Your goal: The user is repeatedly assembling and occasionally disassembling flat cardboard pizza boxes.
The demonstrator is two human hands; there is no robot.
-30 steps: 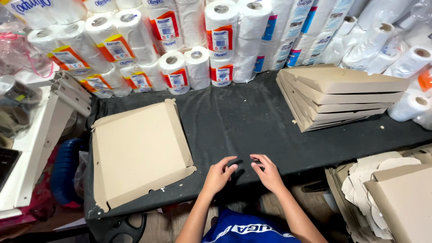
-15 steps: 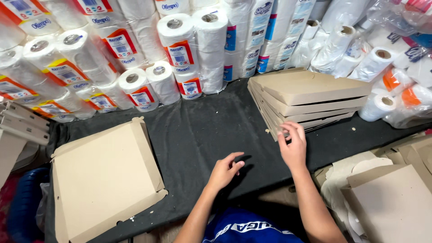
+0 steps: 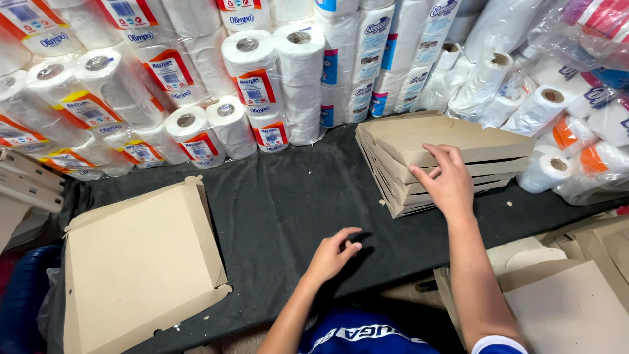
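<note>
The right hand (image 3: 449,182) lies on the near front edge of a stack of flat brown cardboard box blanks (image 3: 445,154), which sits on the right part of the black tabletop (image 3: 295,196). Its fingers (image 3: 438,156) spread over the top sheet while the thumb presses against the stack's side, so the grip is closing on the upper blank's edge, though whether it has truly pinched a sheet cannot be told. The left hand (image 3: 333,252) rests low on the tabletop near the front edge, well apart from the stack, its fingers curled loosely inward with nothing inside them. On the left part of the tabletop lies a folded shallow cardboard box (image 3: 141,262), closed and flat, with one corner hanging past the front edge. Behind everything, a wall of wrapped toilet paper rolls (image 3: 255,85) with red and orange labels is piled along the back of the tabletop, and taller packs with blue print (image 3: 357,85) stand just behind the stack's left corner. To the right of the stack lie loose white paper rolls in clear plastic (image 3: 544,105), some with orange bands, touching or nearly touching the stack's far side. Below the tabletop at the lower right, more cardboard sheets (image 3: 563,295) are heaped. The person's blue shirt (image 3: 367,334) shows at the bottom edge.
</note>
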